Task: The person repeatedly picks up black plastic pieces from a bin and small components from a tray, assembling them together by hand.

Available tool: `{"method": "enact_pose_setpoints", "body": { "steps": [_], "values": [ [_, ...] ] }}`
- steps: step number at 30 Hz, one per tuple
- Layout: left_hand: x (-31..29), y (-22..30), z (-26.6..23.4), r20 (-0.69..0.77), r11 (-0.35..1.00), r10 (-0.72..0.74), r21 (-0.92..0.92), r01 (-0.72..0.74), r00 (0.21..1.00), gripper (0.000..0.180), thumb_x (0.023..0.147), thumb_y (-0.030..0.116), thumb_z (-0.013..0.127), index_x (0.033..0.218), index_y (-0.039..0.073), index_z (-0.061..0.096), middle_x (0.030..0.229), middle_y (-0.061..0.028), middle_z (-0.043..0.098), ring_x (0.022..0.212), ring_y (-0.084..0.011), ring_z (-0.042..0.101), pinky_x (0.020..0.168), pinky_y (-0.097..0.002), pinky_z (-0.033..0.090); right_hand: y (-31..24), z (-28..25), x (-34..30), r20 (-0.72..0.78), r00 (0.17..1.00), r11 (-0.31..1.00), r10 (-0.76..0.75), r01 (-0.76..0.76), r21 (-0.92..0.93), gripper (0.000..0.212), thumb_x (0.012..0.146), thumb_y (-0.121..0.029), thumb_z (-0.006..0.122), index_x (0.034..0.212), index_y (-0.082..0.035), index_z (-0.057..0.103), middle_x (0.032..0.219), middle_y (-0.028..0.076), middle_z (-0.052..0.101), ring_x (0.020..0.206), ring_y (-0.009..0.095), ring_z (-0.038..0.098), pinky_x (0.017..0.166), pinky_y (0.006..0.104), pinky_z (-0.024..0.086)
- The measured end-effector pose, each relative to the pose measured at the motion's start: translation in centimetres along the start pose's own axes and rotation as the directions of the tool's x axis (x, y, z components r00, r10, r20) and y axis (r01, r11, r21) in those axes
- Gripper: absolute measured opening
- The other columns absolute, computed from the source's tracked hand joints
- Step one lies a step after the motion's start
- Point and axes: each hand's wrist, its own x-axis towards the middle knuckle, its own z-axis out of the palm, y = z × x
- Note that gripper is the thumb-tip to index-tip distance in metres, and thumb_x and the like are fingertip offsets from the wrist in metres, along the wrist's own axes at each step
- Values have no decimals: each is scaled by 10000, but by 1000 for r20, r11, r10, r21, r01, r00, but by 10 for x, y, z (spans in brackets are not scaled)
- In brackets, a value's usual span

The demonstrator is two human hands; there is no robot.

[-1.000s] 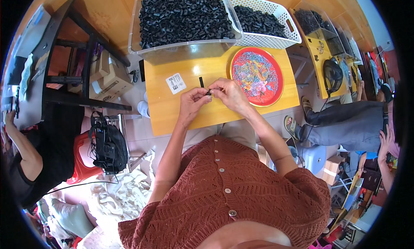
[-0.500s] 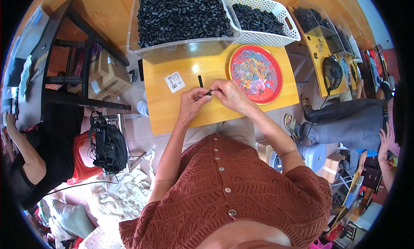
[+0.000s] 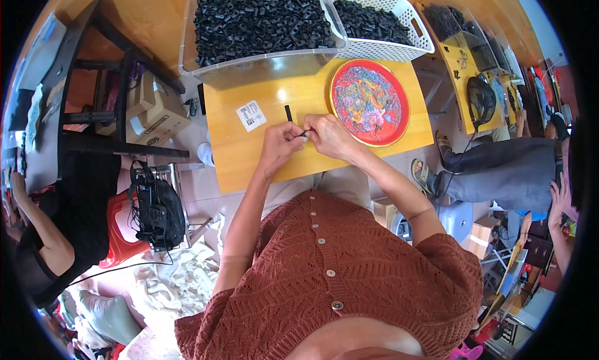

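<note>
Over the near part of the yellow table (image 3: 249, 166), my left hand (image 3: 280, 146) and my right hand (image 3: 331, 135) meet, fingertips pinched together. Between them is a small black part (image 3: 305, 133), mostly covered by the fingers, so its exact shape cannot be made out. Just beyond the hands a thin black strip (image 3: 288, 113) rests on the tabletop. To its left lies a white printed label (image 3: 251, 116). A red round tray (image 3: 390, 130) with a gold rim stands right of my right hand, with many tiny shiny bits spread over its patterned bottom.
At the table's back stand a clear plastic bin (image 3: 268, 73) and a white perforated basket (image 3: 374, 50), both heaped with small black parts. A dark wooden stand (image 3: 118, 145) and a cardboard box (image 3: 159, 120) are at the left. People sit on both sides.
Both hands stay together over the same spot, with slight finger movement around the small black part. The whole view has shifted a little.
</note>
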Motion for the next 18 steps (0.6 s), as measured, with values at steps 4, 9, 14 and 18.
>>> {"method": "enact_pose_setpoints", "body": {
  "steps": [4,9,14,18],
  "values": [
    [3,1,2,-49,998,-4,-62,1,999,63,736,-12,656,775,-33,610,666,-30,600,561,-70,548,503,-198,449,1,3,2,-51,998,1000,-22,21,-17,63,683,42,512,739,33,540,685,246,569,684,410,575,595,461,451],
    [4,6,-5,5,994,-37,-99,38,999,76,742,-5,659,798,-33,615,692,-31,609,580,-69,556,529,-191,462,8,1,4,-73,997,992,-32,40,119,46,693,23,526,738,24,536,657,205,577,651,379,582,577,431,455],
    [2,7,-8,45,987,-31,-157,38,999,92,748,-5,649,831,-31,620,733,-31,619,617,-67,564,559,-188,463,7,-5,2,13,996,960,84,-85,265,46,700,6,540,744,15,532,642,182,572,625,336,584,570,401,448],
    [1,4,-6,41,991,-23,-128,28,999,101,753,-13,629,852,-30,625,746,-30,622,626,-67,561,567,-191,457,6,-5,-1,19,995,962,94,-96,255,37,694,11,529,729,13,519,637,184,562,604,333,575,553,409,435]
  ]
}}
